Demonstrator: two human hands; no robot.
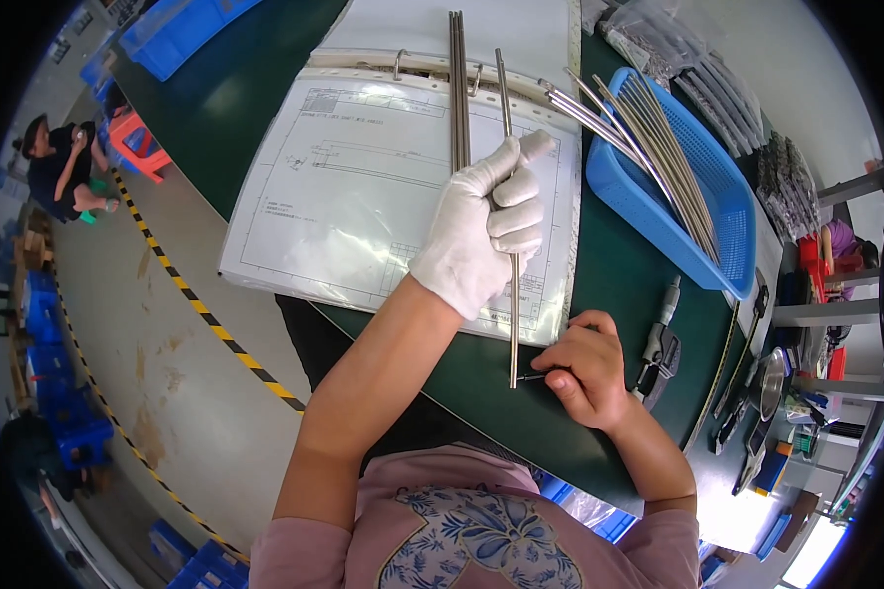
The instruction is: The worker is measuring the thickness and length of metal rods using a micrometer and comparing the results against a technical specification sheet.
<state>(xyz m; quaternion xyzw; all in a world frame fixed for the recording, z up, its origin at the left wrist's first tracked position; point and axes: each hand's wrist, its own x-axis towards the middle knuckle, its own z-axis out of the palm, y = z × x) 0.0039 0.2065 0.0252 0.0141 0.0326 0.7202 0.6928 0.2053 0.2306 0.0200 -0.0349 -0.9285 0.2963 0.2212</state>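
My left hand (481,226), in a white glove, is closed round a long thin metal rod (515,329), which it holds over an open ring binder. The rod's near end points toward me, past the binder's edge. Bare and closed, my right hand (589,371) pinches a thin black pen-like tool (531,377), its tip at the rod's near end. Whether the tip enters the rod or only touches it is too small to tell. Several more rods (460,88) lie on the binder (363,211), partly hidden behind my glove. A drawing in a clear sleeve shows on its page.
On the green table (206,137), a blue plastic basket (609,182) at the right holds several metal rods. Near my right hand lies a micrometer (663,348). Bagged metal parts (717,103) lie beyond the basket. At far left, a person (59,167) sits by a red stool (133,142).
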